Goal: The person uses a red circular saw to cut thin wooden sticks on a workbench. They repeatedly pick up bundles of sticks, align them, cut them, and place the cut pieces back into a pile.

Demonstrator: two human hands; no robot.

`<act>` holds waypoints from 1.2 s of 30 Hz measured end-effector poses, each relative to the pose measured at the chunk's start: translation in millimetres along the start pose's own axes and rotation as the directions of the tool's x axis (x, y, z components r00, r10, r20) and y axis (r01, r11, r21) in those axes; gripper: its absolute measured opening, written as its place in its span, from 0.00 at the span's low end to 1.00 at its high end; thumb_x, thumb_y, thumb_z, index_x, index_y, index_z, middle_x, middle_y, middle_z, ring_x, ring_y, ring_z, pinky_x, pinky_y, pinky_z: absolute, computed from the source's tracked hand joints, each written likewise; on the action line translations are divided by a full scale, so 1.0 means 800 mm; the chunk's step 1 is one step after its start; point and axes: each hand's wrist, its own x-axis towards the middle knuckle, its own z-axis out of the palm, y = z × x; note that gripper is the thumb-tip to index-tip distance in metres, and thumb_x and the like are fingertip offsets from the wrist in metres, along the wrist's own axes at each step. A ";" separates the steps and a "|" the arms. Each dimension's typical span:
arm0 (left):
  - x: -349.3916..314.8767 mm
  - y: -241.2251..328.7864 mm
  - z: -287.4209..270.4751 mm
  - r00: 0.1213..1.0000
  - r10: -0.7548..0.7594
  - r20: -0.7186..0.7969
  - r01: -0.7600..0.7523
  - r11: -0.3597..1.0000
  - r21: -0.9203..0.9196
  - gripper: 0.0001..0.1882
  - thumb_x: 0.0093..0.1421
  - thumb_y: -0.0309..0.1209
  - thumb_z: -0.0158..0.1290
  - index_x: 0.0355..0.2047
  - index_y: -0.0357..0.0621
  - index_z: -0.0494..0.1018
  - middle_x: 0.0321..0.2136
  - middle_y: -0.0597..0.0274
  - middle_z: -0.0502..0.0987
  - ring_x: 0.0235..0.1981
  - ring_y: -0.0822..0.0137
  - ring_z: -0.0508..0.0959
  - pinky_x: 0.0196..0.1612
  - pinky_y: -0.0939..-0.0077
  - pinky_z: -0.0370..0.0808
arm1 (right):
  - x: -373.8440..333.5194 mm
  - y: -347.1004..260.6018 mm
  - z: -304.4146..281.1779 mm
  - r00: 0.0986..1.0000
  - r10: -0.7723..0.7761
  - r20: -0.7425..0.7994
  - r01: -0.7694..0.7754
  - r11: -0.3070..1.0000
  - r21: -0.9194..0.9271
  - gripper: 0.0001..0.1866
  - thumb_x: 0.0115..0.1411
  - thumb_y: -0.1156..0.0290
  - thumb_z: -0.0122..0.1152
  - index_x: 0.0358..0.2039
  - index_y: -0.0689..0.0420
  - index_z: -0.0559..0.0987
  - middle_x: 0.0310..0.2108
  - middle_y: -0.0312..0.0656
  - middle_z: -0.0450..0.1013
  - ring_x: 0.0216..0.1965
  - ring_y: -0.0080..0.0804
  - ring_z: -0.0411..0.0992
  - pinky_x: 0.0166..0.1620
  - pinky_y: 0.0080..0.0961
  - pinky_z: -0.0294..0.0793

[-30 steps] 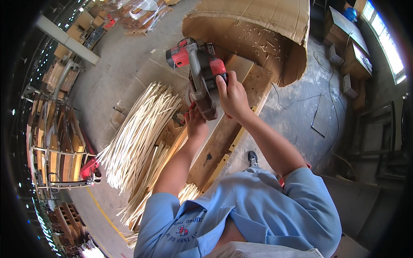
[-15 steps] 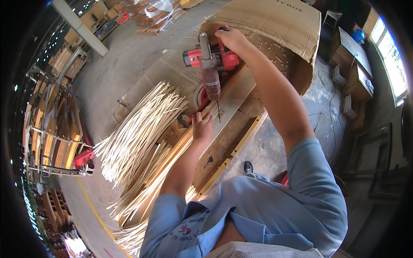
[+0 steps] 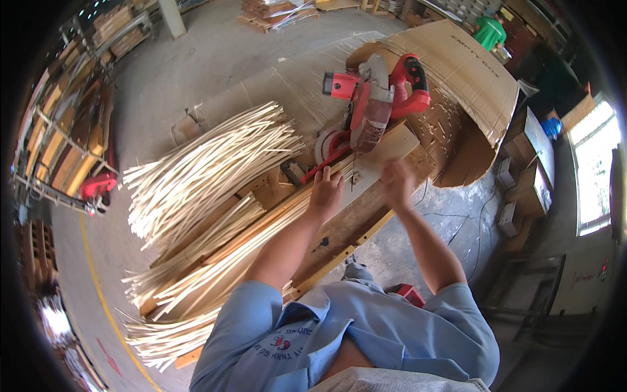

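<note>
My left hand [image 3: 328, 189] lies over thin pale strips [image 3: 302, 210] beside the saw's red fence, its fingers bent round them. A red and black mitre saw [image 3: 373, 104] stands just beyond, its head up and its handle [image 3: 411, 81] free. My right hand [image 3: 397, 181], smeared by motion, is over the pale board [image 3: 385, 157] to the right of the left hand. Its fingers cannot be made out.
A large heap of thin strips [image 3: 215, 166] lies left of the bench, with smaller bundles nearer me. Behind the saw, an open cardboard box [image 3: 457, 72] holds short offcuts. A loaded rack [image 3: 65, 130] stands at far left; cables cross the floor at right.
My right hand has let go of the saw handle and come down toward the board. The left hand stays at the strips by the fence. The view has shifted.
</note>
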 end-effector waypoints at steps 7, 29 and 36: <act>-0.005 -0.006 -0.012 0.980 -0.055 -0.194 0.004 0.967 -0.254 0.30 0.55 0.24 0.61 0.61 0.40 0.73 0.56 0.51 0.78 0.66 0.44 0.68 0.69 0.48 0.64 | -0.049 -0.005 0.069 0.771 -0.465 0.434 0.444 0.882 0.157 0.17 0.52 0.79 0.65 0.44 0.62 0.80 0.53 0.51 0.74 0.56 0.53 0.71 0.61 0.48 0.72; -0.170 0.081 -0.143 0.827 -0.465 -0.315 0.177 0.749 -0.639 0.13 0.57 0.16 0.58 0.43 0.33 0.81 0.31 0.53 0.83 0.35 0.54 0.84 0.38 0.63 0.82 | -0.011 0.023 0.124 0.402 -0.468 0.787 0.501 0.832 0.239 0.21 0.48 0.69 0.70 0.44 0.54 0.75 0.44 0.44 0.73 0.41 0.49 0.77 0.43 0.48 0.78; -0.234 0.081 -0.166 0.808 -0.515 -0.285 0.208 0.702 -0.681 0.12 0.58 0.19 0.59 0.43 0.34 0.82 0.29 0.54 0.84 0.32 0.56 0.84 0.37 0.63 0.82 | 0.059 -0.052 0.114 0.563 -0.497 0.660 0.395 0.863 0.314 0.15 0.55 0.56 0.72 0.30 0.52 0.79 0.29 0.44 0.79 0.33 0.48 0.80 0.34 0.45 0.78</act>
